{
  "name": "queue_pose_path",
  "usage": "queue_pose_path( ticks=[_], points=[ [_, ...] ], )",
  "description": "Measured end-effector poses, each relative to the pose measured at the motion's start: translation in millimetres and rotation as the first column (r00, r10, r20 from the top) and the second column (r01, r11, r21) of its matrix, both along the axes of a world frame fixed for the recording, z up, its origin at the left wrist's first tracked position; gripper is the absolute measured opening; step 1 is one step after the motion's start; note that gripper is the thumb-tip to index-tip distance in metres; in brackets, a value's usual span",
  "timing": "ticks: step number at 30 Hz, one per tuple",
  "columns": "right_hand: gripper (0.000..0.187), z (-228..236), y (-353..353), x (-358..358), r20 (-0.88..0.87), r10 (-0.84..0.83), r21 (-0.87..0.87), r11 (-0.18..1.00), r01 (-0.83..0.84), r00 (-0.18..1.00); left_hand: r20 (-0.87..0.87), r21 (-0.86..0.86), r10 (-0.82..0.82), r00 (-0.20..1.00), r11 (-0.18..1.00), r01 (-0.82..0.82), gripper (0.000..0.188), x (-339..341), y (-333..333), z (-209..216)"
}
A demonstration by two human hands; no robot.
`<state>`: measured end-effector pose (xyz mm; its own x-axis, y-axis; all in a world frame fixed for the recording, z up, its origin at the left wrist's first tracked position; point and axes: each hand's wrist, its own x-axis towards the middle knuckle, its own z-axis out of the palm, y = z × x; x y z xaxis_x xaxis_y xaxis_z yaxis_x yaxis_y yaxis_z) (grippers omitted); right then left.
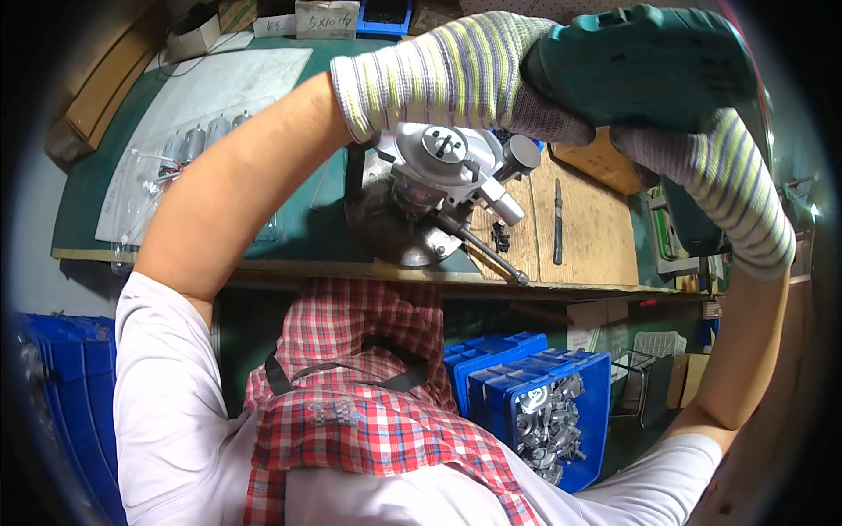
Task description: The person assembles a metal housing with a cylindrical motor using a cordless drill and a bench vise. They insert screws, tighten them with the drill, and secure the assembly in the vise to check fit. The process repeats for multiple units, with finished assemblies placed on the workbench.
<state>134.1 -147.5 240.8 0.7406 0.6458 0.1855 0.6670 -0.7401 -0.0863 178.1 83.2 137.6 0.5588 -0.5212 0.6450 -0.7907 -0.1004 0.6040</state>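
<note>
Both my hands, in striped knit gloves, are raised together at the upper right. My left hand [478, 74] reaches in from the left, my right hand [719, 167] from below. Between and over them is a dark teal, rubbery-looking shape [649, 70] with a lumpy upper edge. I cannot tell whether it is the gloves' coating or a separate thing; the fingers are mostly hidden. Below my left hand, a round silver metal assembly [443, 158] sits on a dark metal fixture [399, 232], a lever [487, 248] sticking out toward the bench edge. Neither hand touches it.
A knife [558, 223] and small black parts [500, 237] lie on a wooden board [601, 237]. Several metal cylinders [195, 143] with wires are at the left, near a white sheet [263, 74]. Below the bench, a blue crate [601, 386] holds silver castings [544, 425].
</note>
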Motion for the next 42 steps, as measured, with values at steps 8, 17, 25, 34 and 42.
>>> queue_pose_path(
  ticks=[8, 17, 25, 34, 42],
  points=[
    [0.038, 22, -24, 28, 0.112, 0.202, -0.363, 0.92, -0.149, 0.973, 0.113, -0.146, 0.003, 0.994, 0.989, 0.013, 0.047, 24, -12, -25],
    [0.049, 21, -19, 48, 0.084, 0.257, -0.377, 0.903, -0.208, 0.963, -0.018, -0.21, 0.005, 1.0, 0.978, -0.009, 0.057, 27, -11, -33],
    [0.048, 35, 27, 28, -0.161, -0.359, -0.368, 0.886, 0.281, 0.919, 0.018, -0.208, 0.05, 0.999, 0.977, -0.046, 0.062, 25, -5, -30],
    [0.037, 29, 4, 45, 0.262, 0.641, -0.782, 0.579, -0.231, 0.721, -0.119, -0.202, 0.046, 0.992, 0.977, -0.069, 0.066, 21, -6, -35],
    [0.03, 6, 39, 35, 0.492, 0.515, -0.708, 0.706, -0.022, 0.702, -0.044, -0.244, 0.232, 0.972, 0.941, -0.236, 0.06, 19, 4, -42]
  ],
)
